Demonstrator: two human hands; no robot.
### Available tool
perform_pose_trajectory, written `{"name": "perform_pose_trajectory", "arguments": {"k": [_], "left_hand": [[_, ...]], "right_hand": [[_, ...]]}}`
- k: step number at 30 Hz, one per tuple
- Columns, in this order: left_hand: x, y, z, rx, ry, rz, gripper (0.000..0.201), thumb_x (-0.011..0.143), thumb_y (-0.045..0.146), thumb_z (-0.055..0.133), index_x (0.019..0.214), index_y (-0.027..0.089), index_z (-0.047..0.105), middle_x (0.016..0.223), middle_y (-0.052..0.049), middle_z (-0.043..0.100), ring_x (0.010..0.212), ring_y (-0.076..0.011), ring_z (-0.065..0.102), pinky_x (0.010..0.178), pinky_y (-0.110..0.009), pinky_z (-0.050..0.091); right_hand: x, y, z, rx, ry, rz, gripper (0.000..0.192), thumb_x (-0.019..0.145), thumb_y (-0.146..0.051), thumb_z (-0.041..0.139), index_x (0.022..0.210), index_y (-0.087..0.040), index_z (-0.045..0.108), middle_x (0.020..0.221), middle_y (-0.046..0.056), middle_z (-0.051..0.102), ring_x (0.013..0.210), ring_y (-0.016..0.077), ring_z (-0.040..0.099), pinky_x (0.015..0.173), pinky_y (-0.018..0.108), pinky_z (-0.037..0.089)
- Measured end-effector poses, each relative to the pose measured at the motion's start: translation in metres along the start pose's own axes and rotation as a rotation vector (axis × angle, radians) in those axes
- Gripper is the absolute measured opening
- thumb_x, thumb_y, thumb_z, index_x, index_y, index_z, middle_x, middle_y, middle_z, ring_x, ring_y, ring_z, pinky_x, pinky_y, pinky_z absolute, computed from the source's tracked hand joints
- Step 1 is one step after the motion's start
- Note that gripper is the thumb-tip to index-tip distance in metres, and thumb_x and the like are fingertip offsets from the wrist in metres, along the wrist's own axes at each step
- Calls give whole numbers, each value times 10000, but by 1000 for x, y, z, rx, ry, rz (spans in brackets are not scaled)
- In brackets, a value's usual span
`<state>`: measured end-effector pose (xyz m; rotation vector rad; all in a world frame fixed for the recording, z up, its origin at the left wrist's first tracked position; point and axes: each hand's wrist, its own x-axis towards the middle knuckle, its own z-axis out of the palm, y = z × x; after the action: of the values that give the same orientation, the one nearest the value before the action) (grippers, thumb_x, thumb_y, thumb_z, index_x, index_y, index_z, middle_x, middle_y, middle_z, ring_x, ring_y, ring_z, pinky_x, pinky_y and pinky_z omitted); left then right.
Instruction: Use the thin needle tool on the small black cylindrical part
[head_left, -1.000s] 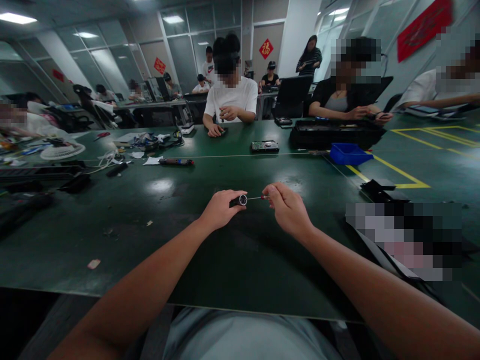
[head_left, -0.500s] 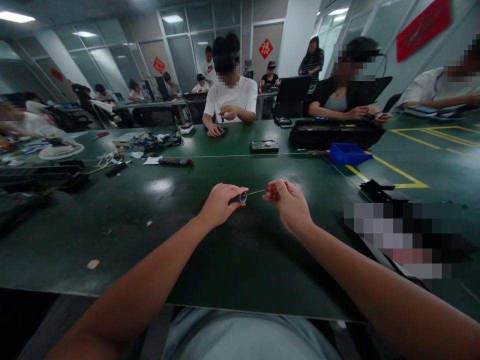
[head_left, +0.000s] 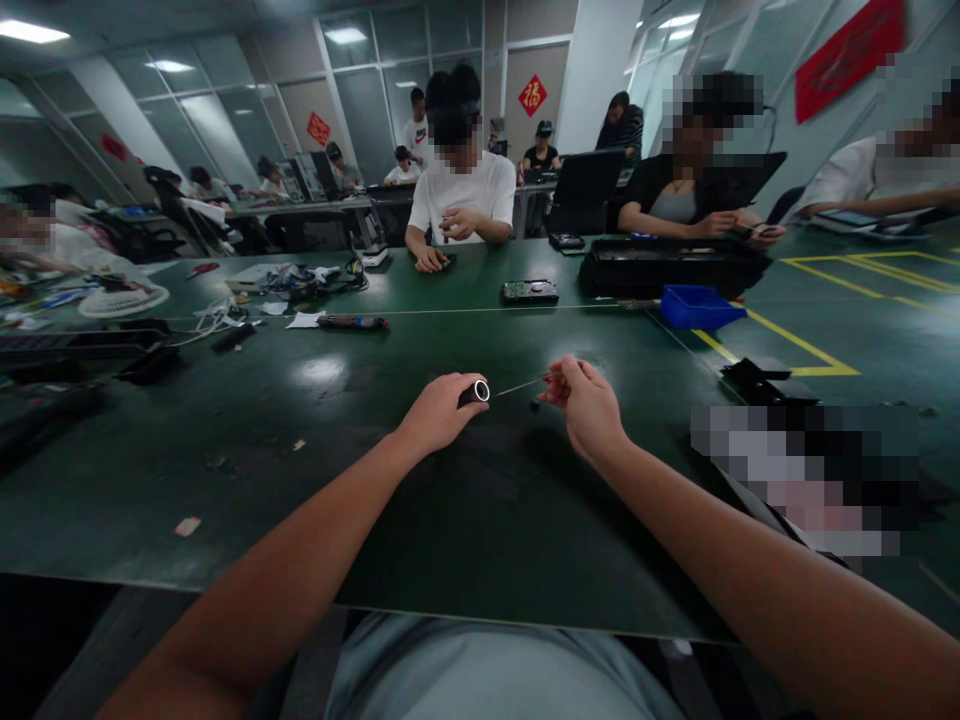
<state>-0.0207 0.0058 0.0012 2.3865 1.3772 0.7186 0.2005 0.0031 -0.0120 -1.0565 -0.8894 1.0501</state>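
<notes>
My left hand [head_left: 435, 412] grips a small dark cylinder [head_left: 475, 392] between thumb and fingers. A bright ring rims the cylinder's end, which faces right and toward me. From my right hand [head_left: 589, 405], closed in a pinch, a thin metal rod [head_left: 519, 386] sticks out to the left; its other end is hidden in the fingers. The rod's tip stops just right of the cylinder, apart from it. A tiny dark piece [head_left: 535, 405] shows by the right fingertips; whether it is held or lies on the table, I cannot tell. Both hands are above the green tabletop [head_left: 480, 540].
Beyond my hands lie a hard drive [head_left: 529, 291], a blue tray [head_left: 701, 307] and a dark pen-like tool [head_left: 352, 322]. Black parts [head_left: 765, 380] are on the right, cables [head_left: 300, 280] at the far left. A person in a white shirt [head_left: 465, 200] works opposite.
The rod's tip has moved off the cylinder's end, and a gap now shows between them. My right hand has shifted slightly right, the cylinder slightly left. Its end ring looks brighter.
</notes>
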Motion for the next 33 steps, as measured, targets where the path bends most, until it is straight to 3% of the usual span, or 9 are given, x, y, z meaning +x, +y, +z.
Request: {"name": "perform_pose_trajectory", "arguments": {"k": [3, 8, 11, 14, 16, 19, 25, 30, 33], "left_hand": [[1, 3, -2, -148, 46, -60, 307, 902, 286, 644, 1196, 201, 628, 1159, -72, 658, 1051, -234, 606, 937, -374, 468], [9, 10, -3, -347, 67, -185, 369, 964, 290, 507, 1320, 196, 500, 1128, -79, 645, 1000, -203, 614, 909, -356, 473], [14, 18, 1, -341, 38, -240, 322, 961, 371, 506, 1220, 181, 533, 1024, -74, 643, 906, -202, 610, 824, -349, 483], [19, 28, 9, -240, -26, -179, 292, 930, 444, 565, 1069, 189, 591, 922, -55, 646, 821, -203, 603, 759, -348, 480], [22, 35, 16, -175, -66, -92, 233, 941, 407, 561, 1002, 188, 613, 933, -58, 651, 836, -203, 608, 767, -345, 481], [30, 46, 28, -28, -103, 6, 183, 959, 314, 532, 1052, 200, 640, 1053, -75, 637, 941, -212, 616, 807, -339, 489], [51, 59, 49, 267, -219, 42, 366, 968, 427, 503, 1276, 266, 617, 1082, -99, 611, 977, -268, 635, 778, -364, 515], [65, 58, 63, 299, -254, 110, 299, 962, 367, 513, 1113, 194, 704, 1053, -150, 639, 982, -322, 653, 785, -411, 523], [67, 52, 62, 204, -225, 84, 250, 946, 338, 540, 1002, 185, 730, 1006, -144, 665, 949, -320, 664, 796, -432, 512]], "right_hand": [[1, -5, -2, 13, 45, -48, 247, 914, -430, 562, 795, -223, 626, 732, 6, 607, 639, 138, 564, 594, 283, 528], [-5, -16, -4, -108, 68, -310, 174, 940, -417, 543, 991, -259, 593, 868, -1, 635, 705, 141, 595, 658, 311, 530], [-13, -21, -3, -239, 70, -495, 157, 954, -367, 539, 1064, -260, 572, 922, 13, 649, 779, 159, 616, 733, 353, 529], [-21, -24, -2, -353, 46, -588, 173, 971, -348, 526, 1110, -256, 569, 964, 29, 664, 823, 177, 633, 773, 387, 522], [-24, -24, -2, -398, 26, -613, 183, 977, -347, 521, 1129, -256, 570, 973, 33, 672, 829, 184, 643, 770, 396, 523], [-25, -24, -3, -426, 12, -644, 187, 981, -348, 523, 1135, -256, 573, 986, 38, 682, 853, 194, 658, 780, 406, 526], [-23, -22, -4, -443, 5, -655, 194, 983, -356, 519, 1133, -250, 581, 990, 43, 695, 887, 208, 671, 809, 419, 527], [-26, -26, -4, -439, -17, -620, 192, 980, -364, 512, 1128, -264, 584, 1007, 47, 698, 929, 220, 672, 838, 420, 519], [-28, -27, -3, -433, -25, -601, 189, 977, -364, 508, 1120, -268, 585, 1001, 47, 699, 924, 221, 672, 843, 418, 515]]}}
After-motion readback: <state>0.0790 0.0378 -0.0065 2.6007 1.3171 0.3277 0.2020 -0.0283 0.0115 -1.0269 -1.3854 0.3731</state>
